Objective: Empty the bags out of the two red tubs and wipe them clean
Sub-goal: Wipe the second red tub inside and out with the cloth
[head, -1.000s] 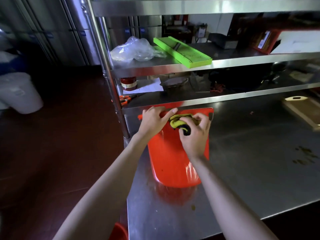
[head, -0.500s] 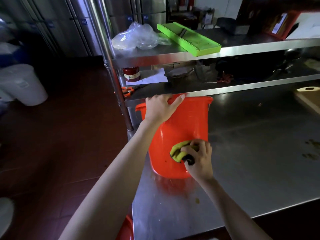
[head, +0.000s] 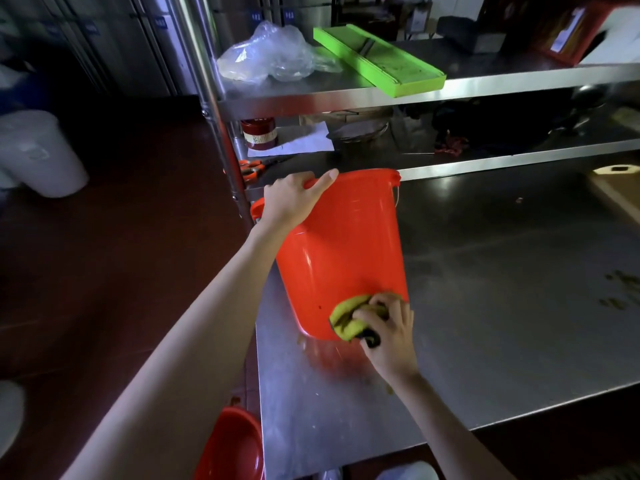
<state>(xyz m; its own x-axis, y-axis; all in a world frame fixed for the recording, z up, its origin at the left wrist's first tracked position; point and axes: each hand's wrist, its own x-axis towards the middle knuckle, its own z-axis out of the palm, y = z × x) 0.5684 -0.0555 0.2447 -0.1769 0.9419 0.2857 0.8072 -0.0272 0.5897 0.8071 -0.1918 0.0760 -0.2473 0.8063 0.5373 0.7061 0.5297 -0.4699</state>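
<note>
the red tub [head: 341, 244] lies tipped on its side on the steel tabletop [head: 502, 306], mouth away from the person, likely so its outer wall can be wiped. the left hand [head: 294, 199] curls its grip over the rim to steady it. just below that, near the base, the right hand [head: 388, 323] is clamped on a bunched yellow cloth [head: 346, 317] pressed to the wall. its inside is hidden. a second red tub [head: 235, 445] sits low beside the tabletop's edge, apparently without bags.
</note>
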